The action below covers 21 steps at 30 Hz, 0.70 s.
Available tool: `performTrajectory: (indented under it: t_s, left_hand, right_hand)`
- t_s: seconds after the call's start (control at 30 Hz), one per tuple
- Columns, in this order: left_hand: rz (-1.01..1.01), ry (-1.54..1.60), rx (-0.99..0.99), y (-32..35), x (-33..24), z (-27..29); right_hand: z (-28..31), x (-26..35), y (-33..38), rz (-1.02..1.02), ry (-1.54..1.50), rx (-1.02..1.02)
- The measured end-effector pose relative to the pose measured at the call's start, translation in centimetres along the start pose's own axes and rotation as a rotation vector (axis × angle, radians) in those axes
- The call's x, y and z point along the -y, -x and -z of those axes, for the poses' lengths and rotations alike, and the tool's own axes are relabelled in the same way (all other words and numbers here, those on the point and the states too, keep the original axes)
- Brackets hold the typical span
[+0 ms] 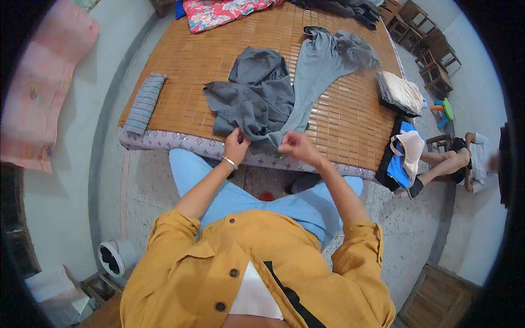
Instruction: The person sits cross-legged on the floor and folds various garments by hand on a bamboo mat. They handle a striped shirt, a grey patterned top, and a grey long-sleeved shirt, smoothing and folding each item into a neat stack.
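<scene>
Left hand: grip pinched on near edge of dark grey cloth, 12 o'clock. Right hand: pinched on paler grey cloth, 1 o'clock. Both cloths lie on bed; striped roll, 10 o'clock.

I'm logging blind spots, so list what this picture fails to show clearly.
Head view, all items:
Grey clothing: far right end blurred; folds hide whether it is one piece.
Right hand: its curled fingers hide the exact grip.
Red floral cloth: cut off by the upper edge.
Red thing on the floor: too small to identify.
Seated person: head blurred near the dark rim.
</scene>
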<state>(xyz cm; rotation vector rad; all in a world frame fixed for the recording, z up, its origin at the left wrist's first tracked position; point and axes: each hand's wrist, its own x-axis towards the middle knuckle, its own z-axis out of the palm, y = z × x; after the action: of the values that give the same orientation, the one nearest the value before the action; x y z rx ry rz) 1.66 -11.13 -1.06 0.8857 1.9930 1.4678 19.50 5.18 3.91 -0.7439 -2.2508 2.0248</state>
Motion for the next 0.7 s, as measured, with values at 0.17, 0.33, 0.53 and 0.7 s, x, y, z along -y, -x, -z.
performTrajectory:
  t_s: [0.17, 0.33, 0.53, 0.7]
  left_hand:
    - [-0.006, 0.289, -0.038, 1.2, -1.5, 0.4]
    - [0.089, 0.281, -0.037, 2.0, -0.9, 1.6]
    - [0.197, 0.415, -0.078, 0.9, 4.7, 4.5]
    - [0.375, 0.676, -0.087, 3.0, 3.8, 4.9]
  right_hand:
    - [0.5, 0.7, -0.8, 0.068, 0.681, -0.392]
    - [0.6, -1.9, -2.7, 0.13, 0.973, -0.321]
    - [15.6, -5.0, 0.7, -0.061, 1.127, -0.471]
    - [20.9, -0.6, 5.3, -0.361, 0.931, -1.054]
